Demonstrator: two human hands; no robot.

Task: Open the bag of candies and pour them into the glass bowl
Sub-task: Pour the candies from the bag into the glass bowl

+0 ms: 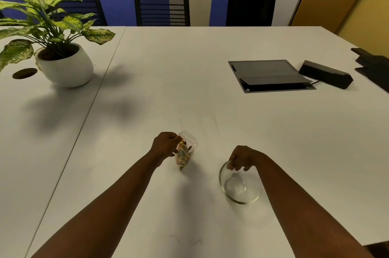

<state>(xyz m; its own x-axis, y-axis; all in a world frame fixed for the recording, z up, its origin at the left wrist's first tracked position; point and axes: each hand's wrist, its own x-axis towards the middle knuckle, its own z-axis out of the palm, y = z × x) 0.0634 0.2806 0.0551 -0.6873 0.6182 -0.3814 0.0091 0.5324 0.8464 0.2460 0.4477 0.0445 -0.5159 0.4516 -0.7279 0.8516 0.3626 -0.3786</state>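
A plant in a white pot stood at the upper left of the frame, some leaves cut off by the left edge, with a dark round hole in the white table just left of it. Behind the table, three dark chairs lined the top of the frame, their lower parts hidden by the tabletop.

Lower centre, the left hand was closed on the upper left edge of the bag, a clear pouch with gold-wrapped candies inside. The bag was blurred, so whether its top was sealed or open could not be told, nor whether its lower end touched the table.

Right of it and apart from it, the right hand curled over the far rim of the bowl, fingers pinching the glass. The bowl looked empty and its outline was smeared.

At the upper right, a grey hatch sat in the table, a black box beside it, and dark shapes were cut off by the right edge.
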